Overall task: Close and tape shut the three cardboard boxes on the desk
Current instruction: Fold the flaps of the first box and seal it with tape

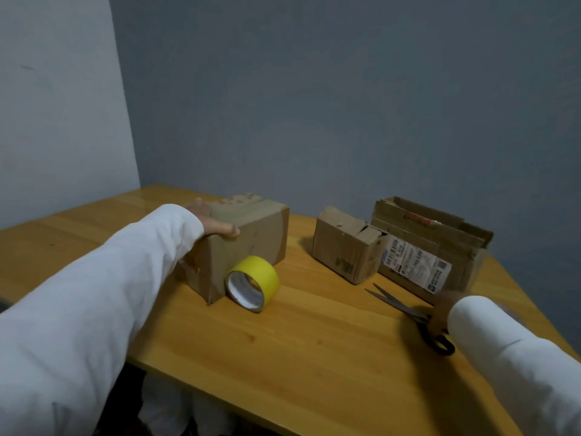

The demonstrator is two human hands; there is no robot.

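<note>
Three cardboard boxes stand on the wooden desk (314,341). My left hand (210,223) rests flat on top of the left box (254,243), thumb along its front top edge. A yellow tape roll (256,284) stands on edge against that box's front. The small middle box (342,247) has dented top flaps. Touching it, the right box (440,237) bears a white shipping label, and its top flaps stand loose. My right hand (440,313), blurred, is over the handles of the dark scissors (396,300). Whether it grips them is unclear.
The desk sits in a corner, with grey walls behind and to the left. Its front edge runs diagonally from lower left to lower right. Bare wood lies between the tape roll and the scissors. My white sleeves cover both forearms.
</note>
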